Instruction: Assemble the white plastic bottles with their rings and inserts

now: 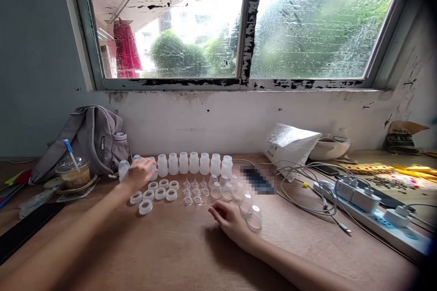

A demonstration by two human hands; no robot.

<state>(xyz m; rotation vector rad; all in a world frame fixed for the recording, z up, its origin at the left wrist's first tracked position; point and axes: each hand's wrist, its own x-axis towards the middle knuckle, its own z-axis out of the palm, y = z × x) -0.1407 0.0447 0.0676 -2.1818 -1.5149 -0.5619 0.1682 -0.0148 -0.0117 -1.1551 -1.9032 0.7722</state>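
My left hand (139,173) is at the left end of a row of translucent white baby bottle bodies (183,163), its fingers closed around a bottle (154,173) that they partly cover. Beside that hand stands a bottle with a clear cap (123,169); another capped top (137,157) shows behind it. White collar rings (145,207) lie in front. Clear nipples (195,192) sit on their bases in the middle. My right hand (229,219) rests on the table, fingers loosely curled in, nothing visible in them, next to clear dome caps (254,217).
A grey backpack (92,138) and a lidded drink cup with a straw (73,173) stand at left. On the right are coiled white cables (307,191), a power strip (362,209) with chargers, and a white bag (290,145). A pixelated dark object (257,179) lies behind the caps.
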